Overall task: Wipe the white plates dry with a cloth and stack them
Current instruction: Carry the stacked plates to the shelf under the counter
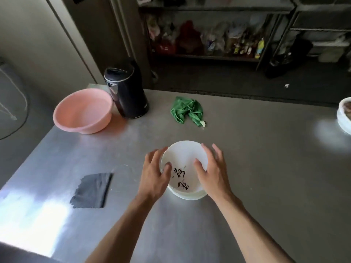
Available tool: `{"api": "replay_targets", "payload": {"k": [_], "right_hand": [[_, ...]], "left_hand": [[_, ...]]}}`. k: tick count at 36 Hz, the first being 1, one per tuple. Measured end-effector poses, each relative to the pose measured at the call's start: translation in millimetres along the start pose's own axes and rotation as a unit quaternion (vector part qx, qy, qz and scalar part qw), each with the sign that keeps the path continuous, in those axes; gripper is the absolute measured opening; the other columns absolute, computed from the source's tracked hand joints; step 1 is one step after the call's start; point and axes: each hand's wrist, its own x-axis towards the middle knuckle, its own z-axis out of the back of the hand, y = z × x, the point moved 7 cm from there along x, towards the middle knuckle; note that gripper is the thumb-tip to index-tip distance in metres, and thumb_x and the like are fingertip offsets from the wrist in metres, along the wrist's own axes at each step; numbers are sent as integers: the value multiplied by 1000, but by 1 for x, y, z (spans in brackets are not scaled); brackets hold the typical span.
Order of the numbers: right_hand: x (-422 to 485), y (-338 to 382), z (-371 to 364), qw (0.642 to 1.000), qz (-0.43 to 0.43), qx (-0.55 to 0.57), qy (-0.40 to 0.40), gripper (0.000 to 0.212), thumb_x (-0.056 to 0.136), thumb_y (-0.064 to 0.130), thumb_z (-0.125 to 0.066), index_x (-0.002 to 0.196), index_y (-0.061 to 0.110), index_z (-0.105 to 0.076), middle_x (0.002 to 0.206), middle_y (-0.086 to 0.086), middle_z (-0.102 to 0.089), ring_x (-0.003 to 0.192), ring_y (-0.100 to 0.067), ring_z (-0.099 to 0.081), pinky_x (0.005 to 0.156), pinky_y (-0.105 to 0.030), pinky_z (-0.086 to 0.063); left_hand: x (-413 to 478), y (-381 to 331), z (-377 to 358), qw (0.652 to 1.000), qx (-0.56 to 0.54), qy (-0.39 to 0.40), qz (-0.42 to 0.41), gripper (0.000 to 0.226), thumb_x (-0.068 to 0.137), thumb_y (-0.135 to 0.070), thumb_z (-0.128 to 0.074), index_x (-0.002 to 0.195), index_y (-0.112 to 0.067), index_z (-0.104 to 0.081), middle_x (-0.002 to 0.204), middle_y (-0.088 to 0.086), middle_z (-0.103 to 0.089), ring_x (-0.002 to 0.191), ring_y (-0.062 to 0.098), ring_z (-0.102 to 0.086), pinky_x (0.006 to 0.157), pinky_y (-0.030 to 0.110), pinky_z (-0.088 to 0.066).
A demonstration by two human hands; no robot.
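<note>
Stainless-steel counter [247, 168] in a dim storage area. Metal shelving [209, 56] with bottles and bags runs along the top of the frame.

Items on the counter:
- A pink basin [83, 111] is at upper left, with a black electric kettle [127, 92] just beside it on its right.
- A crumpled green cloth [187, 110] lies above centre, well apart from the hands.
- A dark grey cloth [93, 190] lies flat at lower left.
- A white dish [342, 118] is cut off by the right edge; its contents cannot be made out.

Task item: a white plate [183, 158] with black brush characters sits at frame centre. The rim of a second white plate [188, 196] shows beneath it along the lower edge.

Left hand [154, 173]: its grip is on the plate's left rim, thumb on the inner face and fingers spread around the outside.

Right hand [211, 173]: its grip is on the right rim in the same way, thumb inside and fingers outside.

Both forearms enter from the bottom of the frame.
</note>
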Motion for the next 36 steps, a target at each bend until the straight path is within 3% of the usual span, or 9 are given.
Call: {"api": "replay_targets", "payload": {"k": [4,8,10,15,20,23,28,32,36], "right_hand": [[18,-27,-7,996,-28,85,23,62,92,41,-56,150,29,-37,156,3,-25,146,-9,-24,117,-33,-27],[14,-49,-15,983,-55,172,30,62,86,45,-54,146,39,-38,146,20,-35,133,12,-33,104,-12,-28],[8,-63,-20,975,-74,206,34,59,85,48,-55,142,45,-39,144,26,-37,133,13,-35,103,-13,-30],[0,-74,-25,960,-68,268,45,54,85,49,-52,139,46,-48,143,16,-48,135,-2,-43,103,-29,-40],[0,-81,-35,946,-85,310,39,68,82,53,-57,147,44,-40,152,16,-41,140,-3,-38,111,-36,-35],[1,-78,-37,946,-77,314,30,73,82,53,-58,150,51,-30,157,27,-30,144,3,-28,111,-30,-29],[0,-74,-38,942,-70,328,21,72,83,54,-55,147,60,-23,156,36,-23,143,11,-21,105,-19,-26],[2,-70,-38,938,-64,340,-1,65,84,53,-53,146,55,-34,153,32,-32,142,9,-28,101,-5,-33],[5,-73,-40,926,-65,369,-31,63,79,46,-54,141,42,-48,148,21,-47,138,-3,-41,104,-27,-38]], "left_hand": [[18,20,-16,999,-18,30,6,62,87,-51,-46,145,-30,-50,139,-14,-46,125,-1,-43,98,7,-30],[19,42,-28,996,-66,60,-3,58,89,-52,-47,146,-40,-44,141,-29,-44,135,-6,-41,107,13,-33],[16,50,-32,994,-85,62,-13,58,91,-50,-49,148,-45,-39,144,-33,-43,137,-7,-40,108,11,-35],[14,72,-46,982,-175,68,6,69,91,-50,-52,156,-42,-32,155,-19,-43,140,10,-46,106,47,-50],[17,71,-55,967,-244,64,23,74,87,-75,-51,154,-52,-29,154,-20,-44,137,5,-48,97,13,-47],[18,72,-60,958,-279,66,18,77,86,-81,-50,154,-51,-30,157,-23,-40,145,2,-40,105,12,-40],[17,76,-68,936,-343,66,30,77,86,-79,-53,153,-48,-33,157,-17,-42,146,9,-41,107,19,-43],[16,76,-73,921,-381,57,50,85,81,-79,-61,154,-43,-35,159,-1,-42,145,25,-44,111,41,-46],[13,71,-76,924,-378,24,46,87,83,-75,-63,155,-36,-34,154,0,-49,141,27,-47,112,54,-40]]}}
